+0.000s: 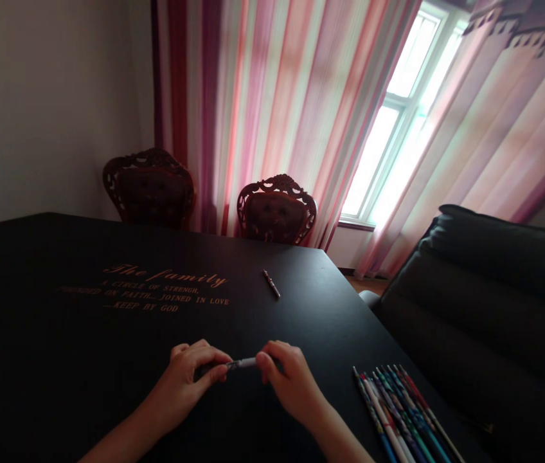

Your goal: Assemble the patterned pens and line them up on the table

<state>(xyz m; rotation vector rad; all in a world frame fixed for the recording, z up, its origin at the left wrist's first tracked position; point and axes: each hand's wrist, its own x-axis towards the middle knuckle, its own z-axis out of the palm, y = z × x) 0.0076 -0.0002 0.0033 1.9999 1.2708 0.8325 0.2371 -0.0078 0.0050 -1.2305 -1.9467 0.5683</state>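
Between my two hands, a slim pen (246, 363) with a white barrel and a dark-patterned part lies roughly level above the black table. The fingers of my left hand (194, 372) pinch its patterned end. At the white end, my right hand (290, 376) grips it between thumb and fingers. Both tips of the pen are hidden by my fingers. Farther back on the table, another pen (271, 283) lies alone, dark with shiny metal parts. To the right of my right hand, several patterned pens (400, 411) lie side by side in a row.
The black table (234, 424) bears gold lettering (166, 283). Two carved wooden chairs (277, 209) stand along its far side. A dark padded armchair (494, 308) is close to the right edge. Striped curtains (272, 96) and a bright window (388, 141) are behind.
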